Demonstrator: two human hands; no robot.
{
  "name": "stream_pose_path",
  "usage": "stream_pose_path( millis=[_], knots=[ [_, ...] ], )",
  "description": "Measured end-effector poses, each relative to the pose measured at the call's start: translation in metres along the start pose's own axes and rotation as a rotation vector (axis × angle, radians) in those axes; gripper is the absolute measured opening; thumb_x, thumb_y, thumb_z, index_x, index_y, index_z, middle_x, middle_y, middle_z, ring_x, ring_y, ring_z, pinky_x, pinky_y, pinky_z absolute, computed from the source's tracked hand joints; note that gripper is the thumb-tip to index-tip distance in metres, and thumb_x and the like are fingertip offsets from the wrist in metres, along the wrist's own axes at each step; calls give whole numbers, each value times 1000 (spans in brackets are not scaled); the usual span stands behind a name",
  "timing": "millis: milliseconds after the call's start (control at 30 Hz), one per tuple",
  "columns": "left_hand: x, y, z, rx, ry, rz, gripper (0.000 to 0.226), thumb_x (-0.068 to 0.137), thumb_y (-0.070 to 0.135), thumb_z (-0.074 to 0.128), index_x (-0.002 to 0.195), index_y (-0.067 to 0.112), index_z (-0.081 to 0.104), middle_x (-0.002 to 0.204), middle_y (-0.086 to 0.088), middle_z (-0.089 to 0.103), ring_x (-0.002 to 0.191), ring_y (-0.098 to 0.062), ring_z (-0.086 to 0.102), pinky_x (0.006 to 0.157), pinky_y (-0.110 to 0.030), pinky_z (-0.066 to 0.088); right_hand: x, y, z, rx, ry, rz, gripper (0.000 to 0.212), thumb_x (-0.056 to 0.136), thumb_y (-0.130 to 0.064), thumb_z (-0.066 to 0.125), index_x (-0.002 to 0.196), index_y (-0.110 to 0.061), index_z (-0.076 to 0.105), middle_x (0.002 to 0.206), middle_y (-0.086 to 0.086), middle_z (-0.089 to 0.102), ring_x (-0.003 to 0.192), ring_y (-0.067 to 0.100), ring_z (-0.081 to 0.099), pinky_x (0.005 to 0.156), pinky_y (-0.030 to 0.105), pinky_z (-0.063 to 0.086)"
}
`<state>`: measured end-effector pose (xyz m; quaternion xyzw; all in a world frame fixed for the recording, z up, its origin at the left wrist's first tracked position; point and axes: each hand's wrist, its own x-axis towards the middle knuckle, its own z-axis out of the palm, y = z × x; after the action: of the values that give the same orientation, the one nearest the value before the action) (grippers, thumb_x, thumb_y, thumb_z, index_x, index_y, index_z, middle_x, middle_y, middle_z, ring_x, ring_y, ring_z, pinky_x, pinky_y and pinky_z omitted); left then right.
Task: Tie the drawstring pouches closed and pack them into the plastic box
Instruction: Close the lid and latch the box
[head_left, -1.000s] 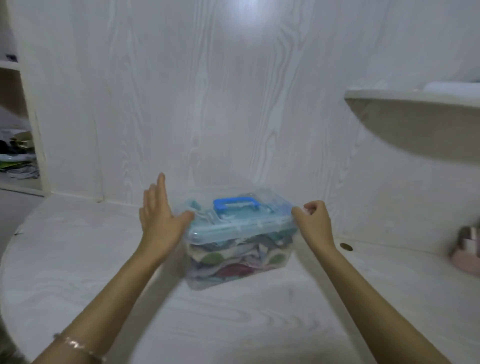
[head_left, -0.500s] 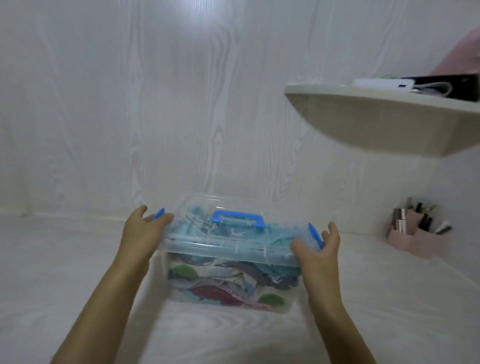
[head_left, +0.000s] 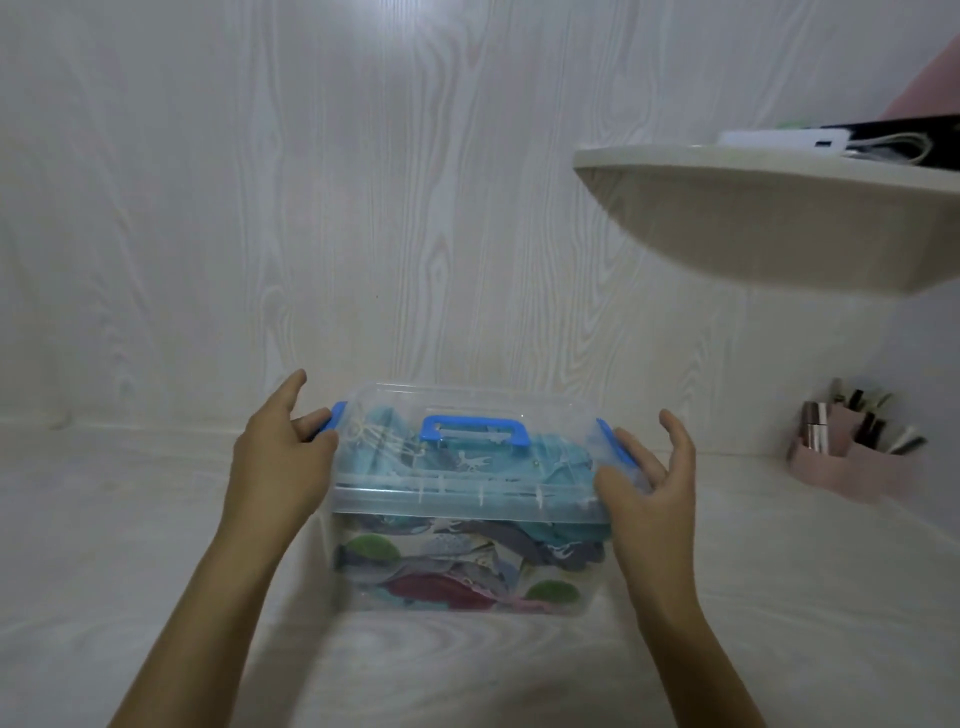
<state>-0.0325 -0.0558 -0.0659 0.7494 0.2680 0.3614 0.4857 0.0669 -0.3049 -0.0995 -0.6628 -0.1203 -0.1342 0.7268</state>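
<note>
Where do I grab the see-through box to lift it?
Hold the plastic box at its two short ends, under the lid's rim, one hand from each side, where the left hand and right hand are. It is wide and full of pouches, and I cannot tell if the blue clips are snapped, so the blue handle might pull the lid off.
</note>
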Motion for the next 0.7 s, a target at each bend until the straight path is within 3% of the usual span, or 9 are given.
stream_pose_path(
  millis=[67, 300, 533, 700],
  knots=[
    [-1, 2, -2, 50, -5, 13, 65, 92, 11, 58, 148, 31, 31, 126, -3, 64, 118, -21, 56, 98, -46, 47, 2, 0, -1, -16, -3, -8, 77, 87, -3, 60, 140, -50, 31, 121, -19, 62, 100, 16, 68, 67, 39, 62],
    [-2, 4, -3, 97, 6, 22, 57, 91, 8, 56, 142, 29, 41, 126, -4, 64, 114, -22, 57, 96, -49, 48, 0, -2, 1, -23, 9, 0, 71, 87, -2, 59, 141, -41, 35, 121, -16, 63, 98, 16, 69, 61, 28, 60],
    [7, 1, -5, 43, 13, 17, 52, 90, 6, 59, 135, 29, 49, 124, -6, 65, 96, -15, 55, 84, -39, 51, -6, -1, 7, 8, 14, -14, 62, 89, -5, 60, 136, -42, 43, 126, -15, 61, 105, 16, 65, 73, 39, 62],
    [14, -6, -13, -26, -11, -13, 48, 88, 8, 64, 130, 29, 53, 119, -6, 67, 98, -18, 60, 85, -44, 53, -9, 3, 14, 25, 37, -41, 57, 88, -6, 61, 134, -38, 47, 128, -15, 60, 111, 16, 63, 83, 44, 59]
  ],
)
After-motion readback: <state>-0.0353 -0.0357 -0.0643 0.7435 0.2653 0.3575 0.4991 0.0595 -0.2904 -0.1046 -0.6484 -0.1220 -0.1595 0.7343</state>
